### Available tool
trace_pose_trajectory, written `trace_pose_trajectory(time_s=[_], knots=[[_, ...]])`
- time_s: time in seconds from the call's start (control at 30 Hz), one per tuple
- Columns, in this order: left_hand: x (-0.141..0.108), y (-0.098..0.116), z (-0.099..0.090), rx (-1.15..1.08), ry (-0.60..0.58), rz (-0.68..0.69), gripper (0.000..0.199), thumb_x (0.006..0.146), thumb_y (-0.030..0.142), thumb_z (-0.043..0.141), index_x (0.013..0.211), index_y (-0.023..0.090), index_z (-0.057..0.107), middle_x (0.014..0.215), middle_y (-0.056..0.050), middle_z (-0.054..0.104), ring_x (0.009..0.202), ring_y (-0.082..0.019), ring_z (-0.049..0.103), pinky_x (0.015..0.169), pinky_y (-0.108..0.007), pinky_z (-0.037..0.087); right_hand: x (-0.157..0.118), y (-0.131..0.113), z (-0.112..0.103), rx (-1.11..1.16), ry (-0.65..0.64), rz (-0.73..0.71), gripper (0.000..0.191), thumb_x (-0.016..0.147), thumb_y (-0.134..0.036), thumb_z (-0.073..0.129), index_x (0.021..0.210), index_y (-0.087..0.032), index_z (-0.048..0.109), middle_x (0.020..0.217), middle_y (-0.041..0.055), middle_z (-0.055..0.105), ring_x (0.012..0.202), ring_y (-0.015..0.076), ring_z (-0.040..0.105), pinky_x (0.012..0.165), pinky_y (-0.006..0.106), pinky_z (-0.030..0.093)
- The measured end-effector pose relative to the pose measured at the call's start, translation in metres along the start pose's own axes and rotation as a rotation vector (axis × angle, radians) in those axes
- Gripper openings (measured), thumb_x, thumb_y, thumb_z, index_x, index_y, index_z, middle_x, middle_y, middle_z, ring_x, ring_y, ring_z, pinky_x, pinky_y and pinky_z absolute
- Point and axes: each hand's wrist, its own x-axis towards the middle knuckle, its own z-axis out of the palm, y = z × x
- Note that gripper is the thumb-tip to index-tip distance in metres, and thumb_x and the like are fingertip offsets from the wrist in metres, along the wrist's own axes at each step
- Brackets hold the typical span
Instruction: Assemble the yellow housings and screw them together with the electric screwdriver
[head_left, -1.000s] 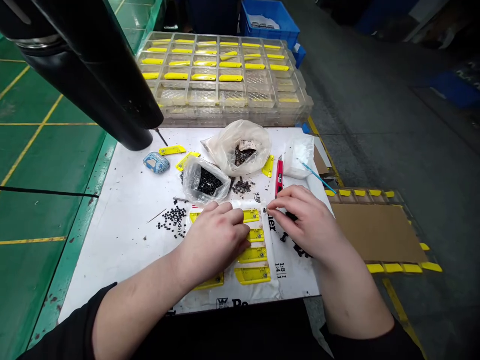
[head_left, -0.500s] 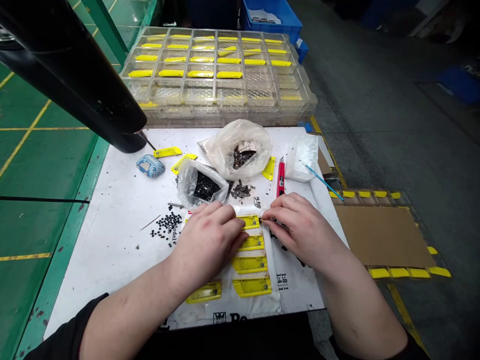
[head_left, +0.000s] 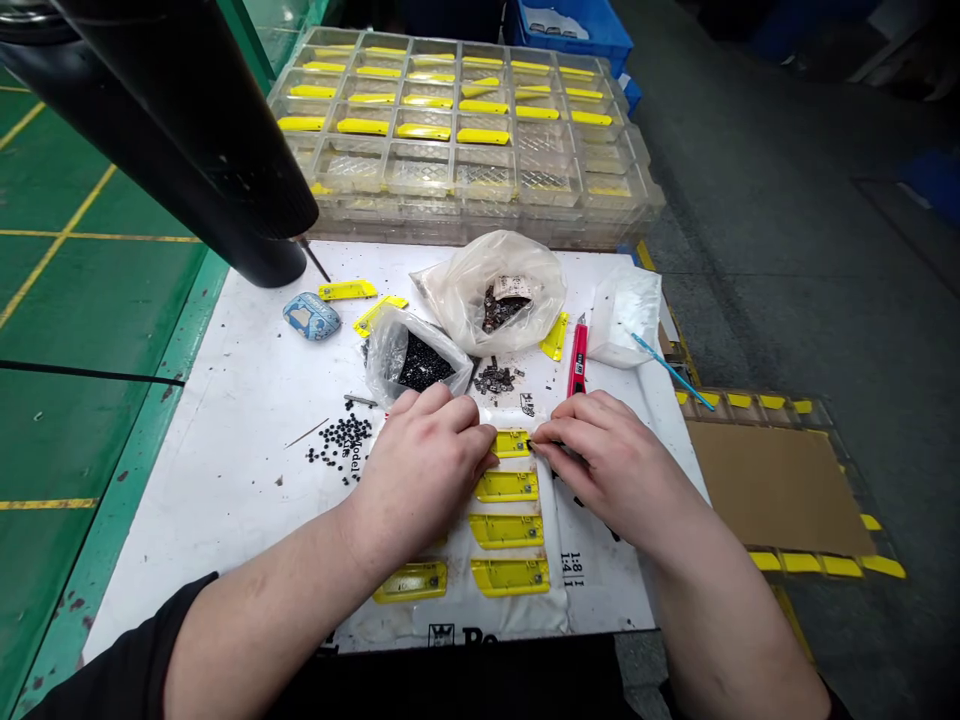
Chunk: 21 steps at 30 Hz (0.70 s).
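The right hand [head_left: 611,465] has its fingers drawn together, and the thumb and forefinger tips pinch a tiny dark piece [head_left: 530,444] at the right end of the topmost yellow plastic part [head_left: 512,443]. The left hand [head_left: 416,475] lies curled with its fingers close together, its tips just beside that part's left end; whether it grips anything cannot be told. Three more yellow plastic parts [head_left: 506,531] run in a column below the topmost one, and another [head_left: 409,582] lies to the left of the lowest, all on a white plastic sheet [head_left: 556,600] that nearly reaches the near edge of the white work board [head_left: 225,480]. The hands almost meet over the column. Left of them, wide bare board stretches past loose black pieces [head_left: 339,445] to the edge by the green bench [head_left: 97,380]. Right of the right hand, only a narrow strip remains. Ahead, close to the knuckles, sit a clear bag of black pieces [head_left: 420,362] and a red utility knife [head_left: 577,357], with little room between them.
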Motion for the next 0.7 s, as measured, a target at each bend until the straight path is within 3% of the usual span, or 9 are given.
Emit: trace_pose_trajectory(time_s=[0.4, 0.6, 0.7], knots=[[0.002, -0.001, -0.001, -0.021, -0.048, -0.026, 0.021, 0.105, 0.04, 0.065, 0.108, 0.029, 0.082, 0.098, -0.002, 0.071, 0.096, -0.024, 0.052, 0.083, -0.042, 0.033, -0.005, 0.001, -0.002, -0.064, -0.03, 0.02, 0.011, 0.108, -0.028, 0.068, 0.106, -0.023, 0.078, 0.105, 0.0026, 0.072, 0.103, 0.0229, 0.06, 0.094, 0.046, 0.048], [0.002, 0.0, -0.003, -0.018, -0.047, -0.017, 0.02, 0.105, 0.039, 0.065, 0.106, 0.027, 0.082, 0.098, -0.003, 0.071, 0.096, -0.024, 0.052, 0.082, -0.042, 0.034, -0.012, 0.012, -0.019, -0.041, 0.032, 0.111, 0.012, 0.108, -0.025, 0.068, 0.115, -0.025, 0.077, 0.109, 0.0024, 0.073, 0.106, 0.0218, 0.064, 0.094, 0.042, 0.051], [0.001, 0.0, -0.005, -0.02, -0.037, -0.012, 0.02, 0.105, 0.039, 0.065, 0.106, 0.026, 0.081, 0.098, -0.003, 0.071, 0.097, -0.025, 0.052, 0.083, -0.042, 0.035, -0.016, 0.016, -0.029, -0.043, -0.019, 0.156, 0.011, 0.107, -0.024, 0.067, 0.111, -0.026, 0.077, 0.108, 0.002, 0.075, 0.106, 0.0225, 0.067, 0.093, 0.042, 0.052]])
